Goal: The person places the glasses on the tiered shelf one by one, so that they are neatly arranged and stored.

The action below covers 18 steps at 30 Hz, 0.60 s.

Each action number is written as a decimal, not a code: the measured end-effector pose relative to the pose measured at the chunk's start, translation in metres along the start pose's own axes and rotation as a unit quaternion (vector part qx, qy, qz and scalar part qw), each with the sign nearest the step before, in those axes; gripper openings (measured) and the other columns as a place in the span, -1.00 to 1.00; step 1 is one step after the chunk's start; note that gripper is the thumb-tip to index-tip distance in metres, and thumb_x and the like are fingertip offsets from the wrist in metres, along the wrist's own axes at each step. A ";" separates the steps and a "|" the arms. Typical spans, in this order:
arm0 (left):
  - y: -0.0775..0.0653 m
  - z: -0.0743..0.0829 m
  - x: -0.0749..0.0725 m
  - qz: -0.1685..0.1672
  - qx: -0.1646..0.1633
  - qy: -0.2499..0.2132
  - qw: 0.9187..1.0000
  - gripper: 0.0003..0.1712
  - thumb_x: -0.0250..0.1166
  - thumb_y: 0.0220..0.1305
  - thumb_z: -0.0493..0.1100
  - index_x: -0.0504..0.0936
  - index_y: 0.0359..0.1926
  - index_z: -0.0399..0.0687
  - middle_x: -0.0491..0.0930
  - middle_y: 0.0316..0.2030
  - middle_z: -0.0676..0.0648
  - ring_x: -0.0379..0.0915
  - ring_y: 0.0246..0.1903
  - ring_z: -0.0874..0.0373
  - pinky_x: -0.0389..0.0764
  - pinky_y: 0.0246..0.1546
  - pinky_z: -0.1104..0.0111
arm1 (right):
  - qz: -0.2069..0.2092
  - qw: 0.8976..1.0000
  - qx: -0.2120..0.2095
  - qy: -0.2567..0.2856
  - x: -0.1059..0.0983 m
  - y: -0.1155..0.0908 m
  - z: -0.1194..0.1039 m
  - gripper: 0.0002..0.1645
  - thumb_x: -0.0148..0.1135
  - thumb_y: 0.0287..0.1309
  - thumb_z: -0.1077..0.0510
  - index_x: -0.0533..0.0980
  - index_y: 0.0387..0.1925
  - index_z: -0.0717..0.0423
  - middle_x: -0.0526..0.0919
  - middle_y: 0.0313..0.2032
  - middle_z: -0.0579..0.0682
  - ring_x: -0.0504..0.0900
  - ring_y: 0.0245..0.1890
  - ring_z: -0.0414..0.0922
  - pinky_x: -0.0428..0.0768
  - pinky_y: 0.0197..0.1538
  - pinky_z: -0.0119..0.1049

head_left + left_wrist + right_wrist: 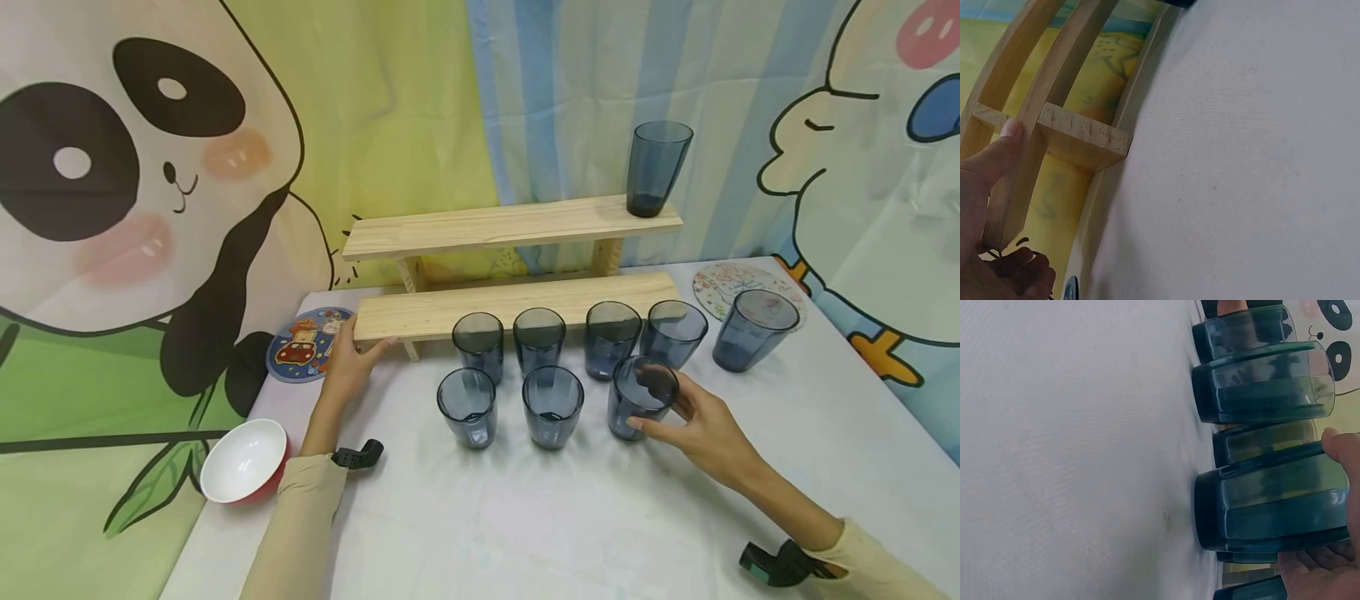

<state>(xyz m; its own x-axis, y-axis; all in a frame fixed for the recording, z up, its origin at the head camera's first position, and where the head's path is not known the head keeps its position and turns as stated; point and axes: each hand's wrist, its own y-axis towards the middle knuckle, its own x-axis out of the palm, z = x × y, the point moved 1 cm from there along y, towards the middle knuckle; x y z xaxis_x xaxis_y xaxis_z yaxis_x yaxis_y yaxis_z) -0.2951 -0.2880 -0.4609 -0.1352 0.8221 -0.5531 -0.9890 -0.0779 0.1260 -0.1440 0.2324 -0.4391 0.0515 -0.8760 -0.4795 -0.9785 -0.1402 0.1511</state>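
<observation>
My right hand (708,433) holds a blue-tinted glass (633,408) between thumb and fingers, at the right end of the front row. In the right wrist view that glass (1272,506) stands upright, its base at the white tabletop. Two more glasses, a left one (467,407) and a middle one (552,408), complete the front row. Several others, among them a back-row glass (538,337), stand behind. At the far left, my left hand (351,367) grips the end of the two-tier wooden shelf (450,312); its thumb presses the lower board (1032,140) and its fingers curl by the end.
One glass (658,171) stands on the upper board's right end. Another glass (753,332) is at the right, by a round patterned mat (723,283). A blue round mat (296,350) lies left of the shelf, and a white-and-red bowl (246,462) sits near the table's left edge.
</observation>
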 end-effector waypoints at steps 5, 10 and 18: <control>0.000 0.000 0.003 -0.001 0.002 0.000 1.000 0.19 0.46 0.35 0.21 -0.02 0.67 -0.20 0.07 0.60 -0.37 -0.04 0.60 -0.31 0.02 0.60 -0.19 | -0.001 1.000 0.003 -0.002 -0.008 -0.002 -0.013 -0.09 0.59 0.20 0.02 0.38 0.48 0.14 0.45 0.44 0.21 0.39 0.46 0.30 0.32 0.27 -0.78; -0.001 0.001 0.002 0.000 0.002 0.002 1.000 0.18 0.45 0.36 0.20 -0.02 0.67 -0.22 0.08 0.60 -0.38 -0.02 0.60 -0.32 0.04 0.59 -0.19 | 0.001 1.000 -0.016 -0.023 -0.025 0.000 -0.039 -0.12 0.59 0.20 0.07 0.40 0.47 0.13 0.49 0.38 0.15 0.46 0.45 0.16 0.36 0.26 -0.76; 0.000 0.000 0.002 0.004 0.003 -0.003 1.000 0.18 0.47 0.35 0.19 -0.01 0.67 -0.19 0.09 0.60 -0.36 -0.01 0.60 -0.30 0.04 0.60 -0.18 | 0.012 0.998 -0.043 -0.052 -0.050 0.017 -0.083 -0.15 0.59 0.19 0.14 0.42 0.44 0.16 0.54 0.32 0.28 0.49 0.40 0.24 0.37 0.22 -0.79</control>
<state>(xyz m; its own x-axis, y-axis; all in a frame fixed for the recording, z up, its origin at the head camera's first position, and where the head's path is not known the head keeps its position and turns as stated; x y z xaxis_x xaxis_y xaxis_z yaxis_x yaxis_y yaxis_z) -0.2954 -0.2859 -0.4619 -0.1419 0.8246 -0.5477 -0.9876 -0.0804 0.1347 -0.1463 0.2354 -0.3415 0.0038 -0.8279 -0.5609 -0.9584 -0.1630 0.2341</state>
